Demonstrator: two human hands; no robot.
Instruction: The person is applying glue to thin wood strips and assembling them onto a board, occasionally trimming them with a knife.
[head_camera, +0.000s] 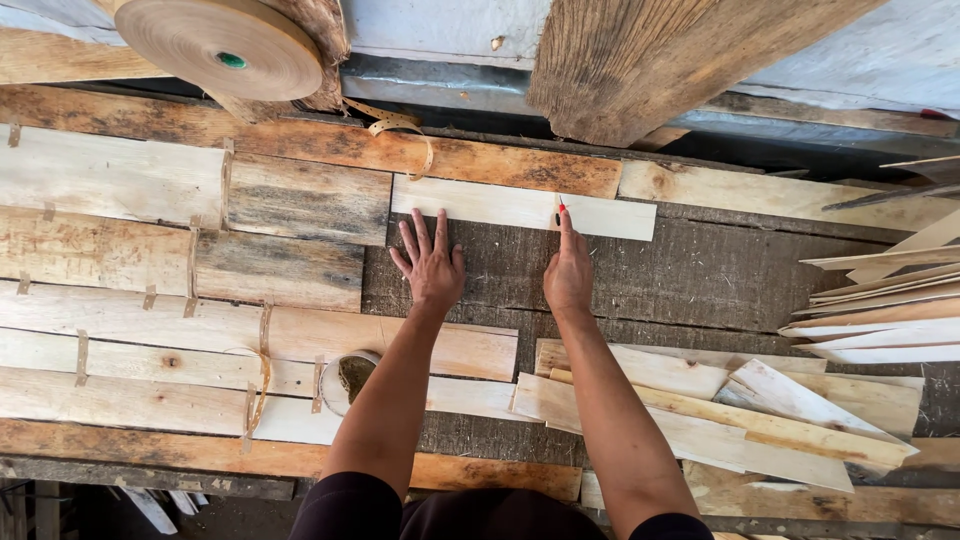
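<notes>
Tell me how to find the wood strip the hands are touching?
Find the big tape roll at the top left, then look right along the dark table. The pale strip lies flat above both hands, short and clean, with a red-tipped tool at the right hand on it.

Both bare forearms reach forward from the bottom of the view, roughly parallel and slightly converging. The left hand (430, 265) lies palm down, fingers spread and extended forward, wrist straight. The right hand (568, 272) is near it, loosely closed, with its index finger stretched straight ahead and a red-painted nail at the tip. Dark sleeves cover the upper arms.
</notes>
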